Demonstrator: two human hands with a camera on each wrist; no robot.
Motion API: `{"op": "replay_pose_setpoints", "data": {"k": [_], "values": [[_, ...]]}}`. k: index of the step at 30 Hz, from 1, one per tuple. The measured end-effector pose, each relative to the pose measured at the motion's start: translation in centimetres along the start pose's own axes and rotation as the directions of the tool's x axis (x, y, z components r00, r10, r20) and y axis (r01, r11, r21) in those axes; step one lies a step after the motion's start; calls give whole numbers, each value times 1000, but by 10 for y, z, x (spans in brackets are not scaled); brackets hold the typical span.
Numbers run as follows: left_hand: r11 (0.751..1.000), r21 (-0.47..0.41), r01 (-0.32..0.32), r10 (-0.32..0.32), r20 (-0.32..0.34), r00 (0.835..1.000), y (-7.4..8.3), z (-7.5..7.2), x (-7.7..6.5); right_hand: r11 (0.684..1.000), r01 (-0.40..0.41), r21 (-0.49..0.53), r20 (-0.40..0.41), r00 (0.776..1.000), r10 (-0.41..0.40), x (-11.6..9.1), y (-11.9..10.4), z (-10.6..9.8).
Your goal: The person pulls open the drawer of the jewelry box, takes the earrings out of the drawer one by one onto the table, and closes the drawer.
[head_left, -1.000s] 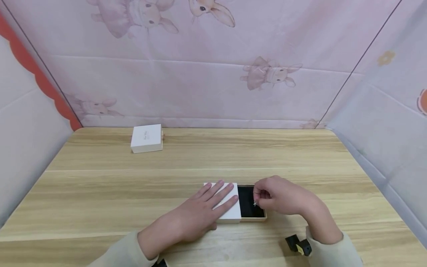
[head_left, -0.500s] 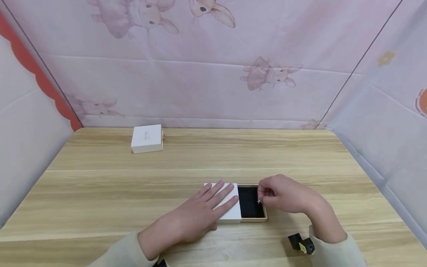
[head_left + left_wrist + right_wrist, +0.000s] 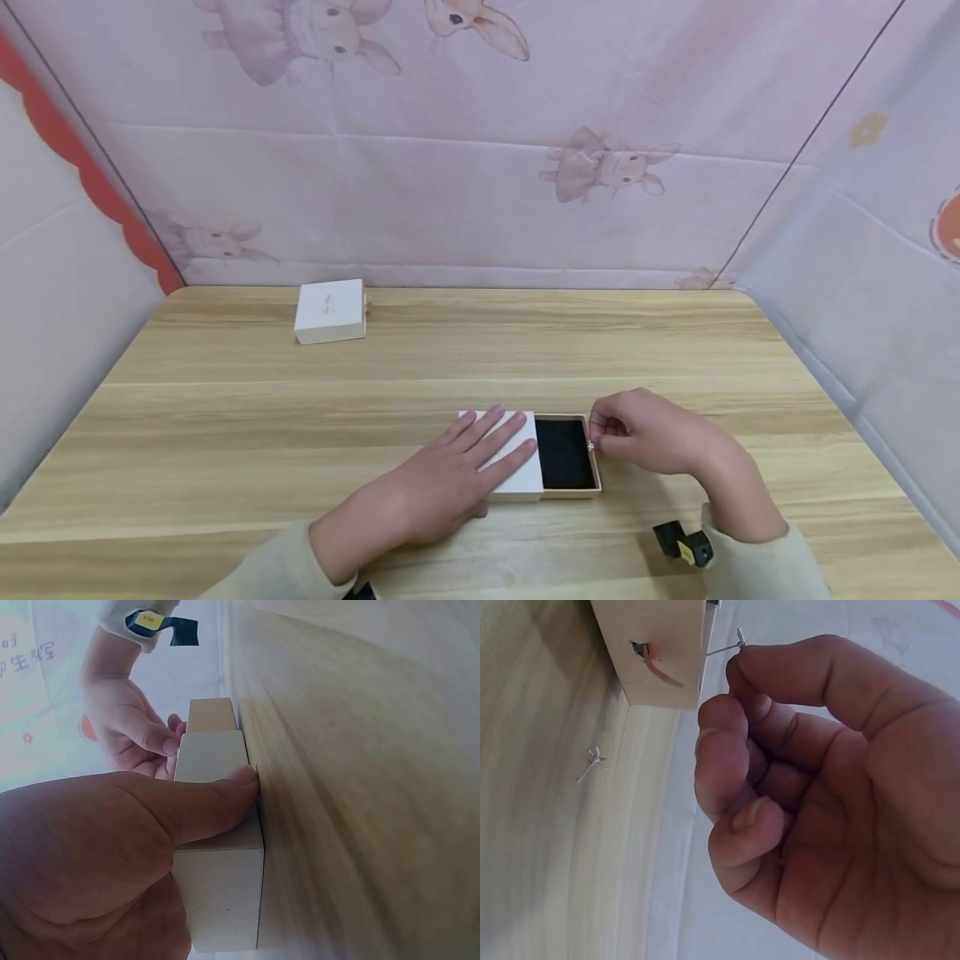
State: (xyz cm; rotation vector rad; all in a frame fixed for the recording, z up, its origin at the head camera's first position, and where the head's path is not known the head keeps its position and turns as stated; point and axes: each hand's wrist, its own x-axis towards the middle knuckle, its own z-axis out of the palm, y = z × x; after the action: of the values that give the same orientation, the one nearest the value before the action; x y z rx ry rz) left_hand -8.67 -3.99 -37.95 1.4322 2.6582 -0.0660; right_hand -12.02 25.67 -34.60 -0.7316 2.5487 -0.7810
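Note:
My left hand point(image 3: 442, 483) lies with straight, spread fingers on the white sleeve point(image 3: 525, 473) of a small jewellery box; its thumb point(image 3: 214, 806) presses along the near side. From the sleeve's right end the drawer point(image 3: 570, 493) is pulled partway out, with a black pad point(image 3: 564, 454) inside. My right hand point(image 3: 652, 429) pinches a tiny silver stud earring point(image 3: 740, 639) between thumb and forefinger, just at the drawer's right edge. A second similar silver stud point(image 3: 592, 760) lies on the table in the right wrist view. A small ribbon tab point(image 3: 660, 670) hangs from the drawer's end.
Another white box point(image 3: 330, 310), closed and printed on top, stands at the back left of the wooden table point(image 3: 225, 417). A pink rabbit-print curtain point(image 3: 450, 200) hangs behind the table's far edge, with pale panels at both sides.
My right hand has moved a little to the right with the earring, from over the black pad to the drawer's edge. The left hand and both boxes have stayed put.

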Motion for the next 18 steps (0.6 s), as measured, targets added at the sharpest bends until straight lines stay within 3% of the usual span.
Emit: {"op": "replay_pose_setpoints", "data": {"k": [18], "values": [[1000,19,-4,4,-12,1000,0,-1,1,996,-89,-15,-10,996,89,-7,8,-10]]}}
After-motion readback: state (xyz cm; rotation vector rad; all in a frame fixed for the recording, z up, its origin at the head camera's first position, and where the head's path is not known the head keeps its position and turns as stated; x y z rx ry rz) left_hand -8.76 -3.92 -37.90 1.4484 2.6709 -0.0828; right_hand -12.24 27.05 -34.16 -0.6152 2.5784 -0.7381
